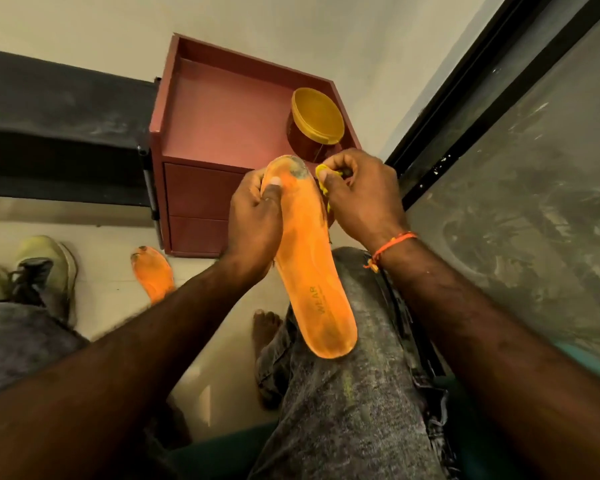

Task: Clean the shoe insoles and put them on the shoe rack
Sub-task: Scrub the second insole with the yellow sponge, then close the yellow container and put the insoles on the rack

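While the left hand (253, 216) grips the orange insole (309, 261), the right hand (357, 192) pinches a yellow cloth (323, 173).

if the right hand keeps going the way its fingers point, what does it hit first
Probably the orange insole: the right hand, pinching a yellow cloth, points left at its grey, dirty toe end, right beside it. Depth is unclear; it may already touch.

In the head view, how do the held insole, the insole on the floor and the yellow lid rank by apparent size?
1. held insole, though nearest the camera
2. yellow lid and insole on the floor: alike; the latter is partly hidden
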